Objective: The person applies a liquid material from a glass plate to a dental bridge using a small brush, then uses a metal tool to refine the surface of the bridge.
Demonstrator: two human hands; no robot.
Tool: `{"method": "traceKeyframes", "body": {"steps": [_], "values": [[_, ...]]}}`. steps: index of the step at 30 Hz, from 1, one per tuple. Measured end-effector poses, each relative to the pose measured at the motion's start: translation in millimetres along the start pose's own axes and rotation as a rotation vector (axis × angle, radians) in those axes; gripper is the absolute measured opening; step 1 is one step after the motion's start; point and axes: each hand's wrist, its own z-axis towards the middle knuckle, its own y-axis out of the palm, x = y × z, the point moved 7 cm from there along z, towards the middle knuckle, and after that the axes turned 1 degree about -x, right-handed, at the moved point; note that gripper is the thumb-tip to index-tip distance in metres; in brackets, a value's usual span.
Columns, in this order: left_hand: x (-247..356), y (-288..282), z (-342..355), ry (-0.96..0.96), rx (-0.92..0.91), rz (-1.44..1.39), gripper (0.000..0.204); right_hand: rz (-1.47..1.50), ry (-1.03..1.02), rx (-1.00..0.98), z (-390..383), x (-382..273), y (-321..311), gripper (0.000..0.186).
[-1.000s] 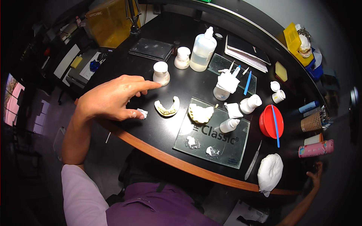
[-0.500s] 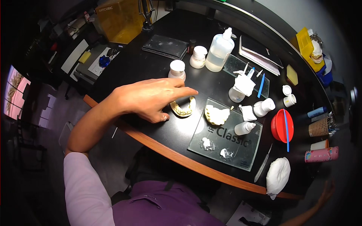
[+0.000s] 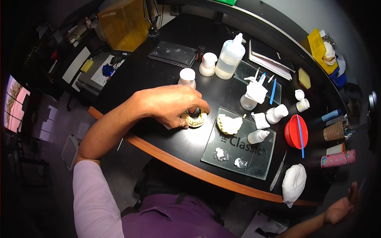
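Note:
My left hand (image 3: 174,105) lies over a pale yellow horseshoe-shaped dental cast (image 3: 195,120) on the black table (image 3: 158,75), its fingertips closing on the cast's near and far edges. Just to the right a second cream dental cast (image 3: 229,123) rests on the corner of a glass mixing slab (image 3: 242,152). A small white jar (image 3: 187,77) stands just behind the hand. My right hand (image 3: 340,209) hangs off the table's lower right edge, fingers spread, holding nothing.
On the slab are white paste blobs (image 3: 220,153) and small dropper bottles (image 3: 258,137). A red bowl (image 3: 295,131) with a blue stick, a large clear squeeze bottle (image 3: 230,60), a white plaster lump (image 3: 293,183), a metal spatula (image 3: 278,176) and a mesh cup (image 3: 333,131) crowd the right side.
My left hand has swung right from beside the yellow cast and curled down over it, fingertips now gripping it. The view has shifted slightly.

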Motion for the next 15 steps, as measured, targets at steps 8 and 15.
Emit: {"method": "traceKeyframes", "body": {"steps": [8, 15], "values": [[-5.3, -11.6, -6.4, 0.078, 0.016, -0.167, 0.061, 0.188, -0.269, -0.407, -23.9, -66.8, 234.3, 0.054], [17.2, -49.8, -13.2, 0.289, 0.097, -0.408, 0.067, 0.298, -0.169, -0.477, -30.9, -103.8, 357.5, 0.032]]}}
